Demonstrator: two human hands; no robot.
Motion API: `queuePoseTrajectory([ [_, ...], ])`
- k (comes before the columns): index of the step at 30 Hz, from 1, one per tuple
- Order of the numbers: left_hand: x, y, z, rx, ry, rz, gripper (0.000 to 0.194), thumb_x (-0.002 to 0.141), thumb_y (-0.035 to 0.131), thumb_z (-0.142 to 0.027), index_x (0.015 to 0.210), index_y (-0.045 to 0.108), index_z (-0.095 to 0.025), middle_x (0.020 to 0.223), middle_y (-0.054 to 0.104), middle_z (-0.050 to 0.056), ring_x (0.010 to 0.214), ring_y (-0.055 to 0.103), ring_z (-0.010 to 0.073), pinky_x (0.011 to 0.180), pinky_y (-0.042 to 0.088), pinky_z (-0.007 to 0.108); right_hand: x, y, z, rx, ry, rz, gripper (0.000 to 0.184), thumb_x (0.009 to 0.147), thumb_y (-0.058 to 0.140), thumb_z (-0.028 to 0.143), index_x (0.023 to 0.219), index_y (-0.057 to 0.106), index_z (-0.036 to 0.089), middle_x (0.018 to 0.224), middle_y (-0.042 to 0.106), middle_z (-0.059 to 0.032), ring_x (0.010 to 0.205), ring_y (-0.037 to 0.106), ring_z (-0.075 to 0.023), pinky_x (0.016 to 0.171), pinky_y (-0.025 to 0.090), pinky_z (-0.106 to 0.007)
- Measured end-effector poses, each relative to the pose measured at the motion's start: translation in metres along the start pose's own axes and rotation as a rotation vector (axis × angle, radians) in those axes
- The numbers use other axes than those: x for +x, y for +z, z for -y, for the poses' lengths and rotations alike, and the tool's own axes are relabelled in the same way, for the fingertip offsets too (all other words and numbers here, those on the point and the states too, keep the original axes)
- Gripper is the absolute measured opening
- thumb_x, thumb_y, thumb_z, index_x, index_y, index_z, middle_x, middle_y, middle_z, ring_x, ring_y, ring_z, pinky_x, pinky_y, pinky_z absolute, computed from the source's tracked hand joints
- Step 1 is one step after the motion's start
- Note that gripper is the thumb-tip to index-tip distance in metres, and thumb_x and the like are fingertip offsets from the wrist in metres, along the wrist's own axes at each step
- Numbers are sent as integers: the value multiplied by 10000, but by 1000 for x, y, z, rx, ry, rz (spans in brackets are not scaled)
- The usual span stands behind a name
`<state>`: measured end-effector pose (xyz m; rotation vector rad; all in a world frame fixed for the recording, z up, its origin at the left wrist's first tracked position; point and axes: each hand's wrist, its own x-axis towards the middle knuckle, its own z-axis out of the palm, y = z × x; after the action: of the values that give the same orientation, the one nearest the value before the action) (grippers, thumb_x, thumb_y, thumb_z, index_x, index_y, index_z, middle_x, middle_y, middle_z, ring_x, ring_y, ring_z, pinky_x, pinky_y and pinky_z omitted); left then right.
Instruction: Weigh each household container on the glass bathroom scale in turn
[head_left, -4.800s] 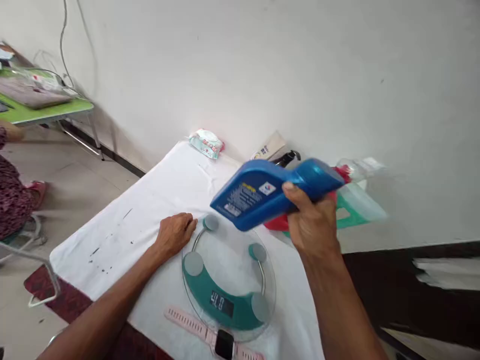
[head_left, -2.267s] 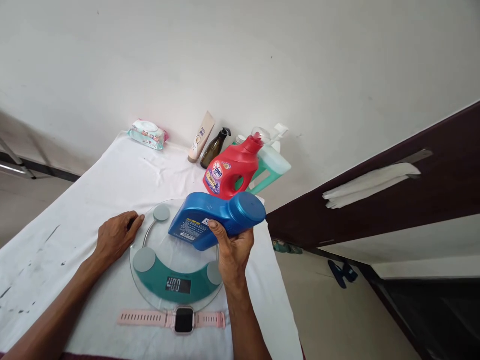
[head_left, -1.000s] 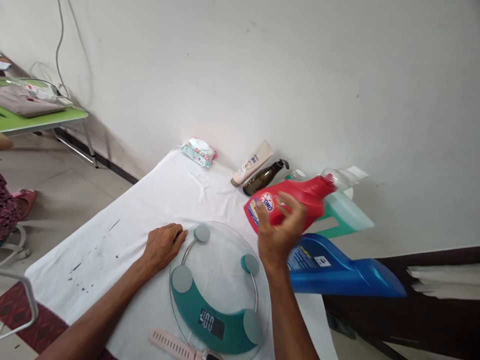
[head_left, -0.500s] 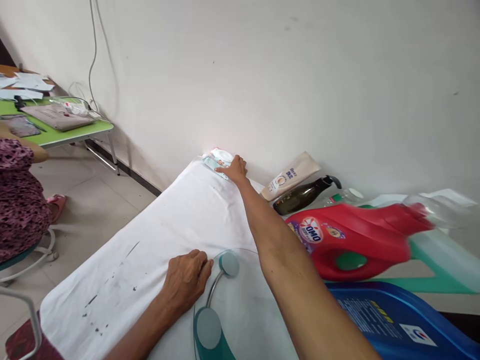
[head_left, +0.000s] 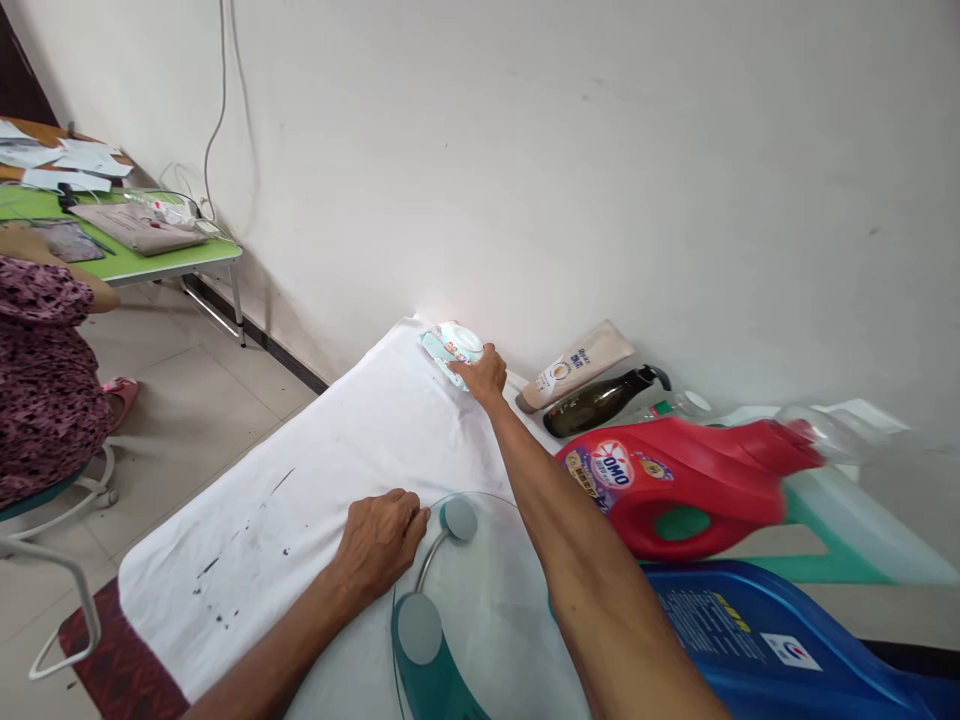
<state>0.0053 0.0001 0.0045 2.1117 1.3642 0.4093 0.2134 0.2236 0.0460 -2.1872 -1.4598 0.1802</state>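
Note:
My right hand [head_left: 486, 374] reaches to the far end of the white cloth [head_left: 330, 460] and closes on a pale green pack of wet wipes [head_left: 452, 346], which tilts up off the cloth. My left hand [head_left: 381, 540] rests curled on the cloth, its fingers touching the rim of a round glass scale [head_left: 480, 620] with a teal base. A blue bottle [head_left: 765, 640] lies on its side at the right, under my right forearm.
A red detergent bottle [head_left: 697, 480], a teal bottle [head_left: 855, 530], a dark pump bottle [head_left: 600, 402] and a beige tube [head_left: 577, 364] lie along the wall. A green table [head_left: 127, 255] with papers stands at the left, with a person in a patterned garment [head_left: 37, 380] seated nearby.
My right hand set the blue bottle down at the right, reached to the wipes pack and now lifts it. My left hand has stayed by the scale.

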Motion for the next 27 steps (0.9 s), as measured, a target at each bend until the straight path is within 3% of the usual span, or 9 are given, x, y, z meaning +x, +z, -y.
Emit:
queuePoseTrajectory([
  [3, -2, -1, 0, 12, 1, -11, 350, 1097, 414, -310, 792, 554, -211, 858, 717, 26, 773, 675, 183, 654, 294, 328, -32, -34, -7, 32, -20, -37, 635, 683, 808, 431, 1211, 568, 173, 1215, 682, -164, 1153, 620, -340, 971, 487, -429],
  [6, -3, -1, 1, 24, 15, -30, 348, 1095, 427, -317, 793, 566, -213, 855, 723, 25, 782, 678, 185, 655, 293, 323, -81, -77, -24, 56, -34, -76, 671, 666, 826, 521, 1195, 586, 183, 1156, 711, -142, 1080, 646, -335, 927, 502, -432],
  [10, -3, -2, 2, 32, 20, -39, 339, 1092, 435, -324, 809, 588, -217, 890, 740, 32, 821, 685, 196, 663, 295, 318, -174, -131, -63, 118, -97, -98, 683, 645, 828, 679, 1109, 628, 220, 1005, 726, -80, 889, 652, -294, 777, 509, -402],
  [13, -3, -2, 4, 44, 19, -35, 328, 1084, 444, -341, 821, 600, -222, 912, 747, 38, 851, 683, 210, 670, 293, 318, -247, -156, -92, 113, -106, -104, 708, 645, 837, 719, 1099, 637, 215, 970, 725, -77, 844, 652, -280, 751, 517, -396],
  [18, 0, -3, 5, 63, 6, -40, 365, 1076, 432, -395, 798, 596, -227, 857, 727, 41, 819, 654, 217, 654, 269, 319, -326, -160, -121, 87, -97, -138, 621, 729, 823, 670, 1115, 629, 224, 1023, 727, -83, 906, 679, -284, 787, 553, -405],
  [23, 0, -6, 4, 75, 4, -51, 392, 1059, 444, -411, 736, 562, -223, 746, 664, 26, 727, 594, 200, 638, 261, 315, -348, -140, -132, 102, -99, -128, 631, 781, 794, 639, 1216, 602, 224, 1141, 714, -116, 1049, 683, -311, 875, 586, -464],
  [27, 0, -8, 3, 89, -5, -50, 403, 1056, 452, -420, 718, 548, -222, 715, 634, 20, 704, 570, 193, 634, 258, 310, -361, -144, -135, 176, -101, -126, 855, 771, 783, 707, 1433, 524, 233, 1418, 620, -162, 1302, 597, -357, 1017, 551, -554],
])
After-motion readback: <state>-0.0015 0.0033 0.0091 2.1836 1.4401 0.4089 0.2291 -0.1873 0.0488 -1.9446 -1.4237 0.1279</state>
